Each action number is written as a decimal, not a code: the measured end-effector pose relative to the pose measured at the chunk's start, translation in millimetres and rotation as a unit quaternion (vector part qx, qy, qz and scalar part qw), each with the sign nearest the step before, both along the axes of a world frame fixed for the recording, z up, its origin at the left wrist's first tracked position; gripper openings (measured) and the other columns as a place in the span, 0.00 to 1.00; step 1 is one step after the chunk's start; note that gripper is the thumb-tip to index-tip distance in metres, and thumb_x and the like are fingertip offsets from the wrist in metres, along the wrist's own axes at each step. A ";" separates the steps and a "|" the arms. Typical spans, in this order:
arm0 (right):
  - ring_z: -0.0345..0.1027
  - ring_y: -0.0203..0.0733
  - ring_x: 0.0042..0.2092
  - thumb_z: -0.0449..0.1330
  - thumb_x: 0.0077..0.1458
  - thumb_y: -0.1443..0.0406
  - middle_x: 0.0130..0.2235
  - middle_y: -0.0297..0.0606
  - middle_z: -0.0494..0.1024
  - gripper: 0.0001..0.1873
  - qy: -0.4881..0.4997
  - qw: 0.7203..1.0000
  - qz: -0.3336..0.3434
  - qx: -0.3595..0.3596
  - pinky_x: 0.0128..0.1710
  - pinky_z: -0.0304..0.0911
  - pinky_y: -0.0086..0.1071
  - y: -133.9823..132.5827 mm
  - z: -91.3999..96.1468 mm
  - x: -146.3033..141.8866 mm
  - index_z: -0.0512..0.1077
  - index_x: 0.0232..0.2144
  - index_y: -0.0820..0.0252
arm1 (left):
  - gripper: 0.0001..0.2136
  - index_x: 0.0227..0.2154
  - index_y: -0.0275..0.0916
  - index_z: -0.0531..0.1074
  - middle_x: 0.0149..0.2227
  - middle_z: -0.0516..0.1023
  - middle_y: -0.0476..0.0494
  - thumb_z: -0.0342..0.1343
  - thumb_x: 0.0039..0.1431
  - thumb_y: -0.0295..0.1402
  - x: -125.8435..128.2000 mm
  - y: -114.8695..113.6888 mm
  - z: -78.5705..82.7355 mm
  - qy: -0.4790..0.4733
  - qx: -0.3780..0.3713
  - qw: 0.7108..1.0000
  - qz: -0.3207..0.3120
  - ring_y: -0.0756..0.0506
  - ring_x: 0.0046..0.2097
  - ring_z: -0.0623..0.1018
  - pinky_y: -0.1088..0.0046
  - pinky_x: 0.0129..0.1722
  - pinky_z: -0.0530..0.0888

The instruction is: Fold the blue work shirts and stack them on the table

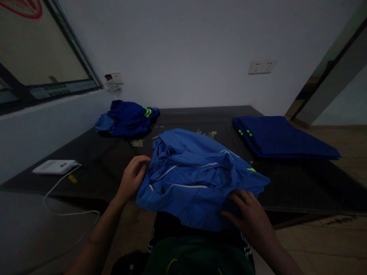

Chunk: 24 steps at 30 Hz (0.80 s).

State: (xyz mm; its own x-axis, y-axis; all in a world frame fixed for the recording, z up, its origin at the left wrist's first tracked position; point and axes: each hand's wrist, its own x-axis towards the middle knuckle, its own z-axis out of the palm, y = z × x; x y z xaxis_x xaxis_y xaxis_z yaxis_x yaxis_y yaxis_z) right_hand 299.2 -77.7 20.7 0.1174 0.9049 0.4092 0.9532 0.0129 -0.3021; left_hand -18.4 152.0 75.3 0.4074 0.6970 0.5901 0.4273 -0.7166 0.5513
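A light-blue garment (183, 202) with white piping, white lettering and a small neon-yellow mark lies bunched over the near edge of the dark table. Its lower part hangs toward my lap. My left hand (133, 177) is at the garment's left side, fingers curled in against the cloth. On the near right, my right hand (248, 214) grips the garment's hem between thumb and fingers. Some of the fingertips on both hands are hidden by folds or dim light.
A crumpled dark-blue garment (129, 118) with neon stripes lies at the back left. Folded dark-blue clothing (286, 137) is stacked on the right. A white power bank (56, 167) with a white cable (69, 214) sits at the table's (286, 187) left edge. Wall sockets (262, 67) are behind.
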 end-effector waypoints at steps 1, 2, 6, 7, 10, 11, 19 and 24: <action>0.67 0.49 0.41 0.64 0.52 0.56 0.41 0.41 0.74 0.14 -0.012 1.000 -0.014 0.016 0.39 0.65 0.41 -2.9 -1.9 -5.1 0.74 0.39 0.54 | 0.11 0.41 0.38 0.73 0.44 0.73 0.40 0.46 0.62 0.29 10.2 15.4 3.9 0.028 0.022 0.999 0.003 0.44 0.48 0.73 0.63 0.51 0.70; 0.67 0.49 0.40 0.63 0.53 0.55 0.39 0.41 0.74 0.13 -0.020 0.999 -0.022 0.026 0.38 0.64 0.41 -5.8 -4.3 -10.9 0.74 0.37 0.54 | 0.13 0.42 0.38 0.73 0.45 0.73 0.40 0.44 0.62 0.28 22.8 31.3 8.0 0.062 0.046 0.997 -0.007 0.44 0.49 0.73 0.62 0.52 0.69; 0.66 0.48 0.38 0.64 0.51 0.52 0.35 0.40 0.73 0.13 -0.044 0.999 -0.019 0.025 0.34 0.62 0.38 -12.2 -17.5 -35.6 0.73 0.32 0.53 | 0.15 0.45 0.41 0.74 0.53 0.71 0.41 0.45 0.62 0.26 89.3 82.7 17.9 0.224 0.134 0.952 -0.161 0.42 0.57 0.67 0.59 0.58 0.64; 0.66 0.49 0.38 0.65 0.49 0.51 0.36 0.40 0.73 0.15 -0.050 0.998 -0.028 0.027 0.34 0.62 0.38 -11.7 -20.9 -40.8 0.73 0.33 0.53 | 0.15 0.47 0.43 0.74 0.55 0.70 0.42 0.46 0.63 0.27 106.6 89.6 17.2 0.264 0.142 0.931 -0.208 0.42 0.58 0.66 0.59 0.59 0.62; 0.65 0.50 0.38 0.66 0.46 0.50 0.38 0.42 0.72 0.18 -0.049 0.995 -0.083 0.036 0.34 0.61 0.39 -5.6 -27.4 -50.8 0.72 0.34 0.52 | 0.17 0.52 0.46 0.71 0.59 0.67 0.44 0.46 0.63 0.25 146.6 98.2 6.6 0.352 0.141 0.872 -0.311 0.43 0.61 0.65 0.60 0.62 0.58; 0.65 0.50 0.38 0.66 0.47 0.51 0.38 0.42 0.72 0.17 -0.042 0.993 -0.102 0.037 0.34 0.61 0.39 -3.0 -28.3 -51.9 0.71 0.34 0.53 | 0.18 0.52 0.45 0.70 0.60 0.67 0.43 0.47 0.63 0.25 154.3 98.7 1.1 0.373 0.134 0.858 -0.327 0.43 0.61 0.65 0.60 0.62 0.57; 0.66 0.47 0.39 0.58 0.58 0.64 0.36 0.38 0.75 0.01 -0.008 0.995 -0.073 0.062 0.37 0.58 0.37 5.5 -34.3 -26.8 0.70 0.34 0.53 | 0.11 0.39 0.37 0.74 0.44 0.78 0.41 0.48 0.58 0.26 143.5 101.3 -14.2 0.354 0.014 0.905 -0.237 0.44 0.47 0.76 0.72 0.47 0.70; 0.68 0.41 0.35 0.55 0.60 0.65 0.31 0.35 0.73 0.08 0.152 0.983 0.000 0.103 0.35 0.61 0.33 4.4 -15.3 8.3 0.69 0.28 0.56 | 0.13 0.28 0.36 0.70 0.31 0.75 0.45 0.44 0.61 0.35 119.0 90.1 34.0 0.193 -0.004 0.961 -0.196 0.46 0.36 0.74 0.73 0.38 0.69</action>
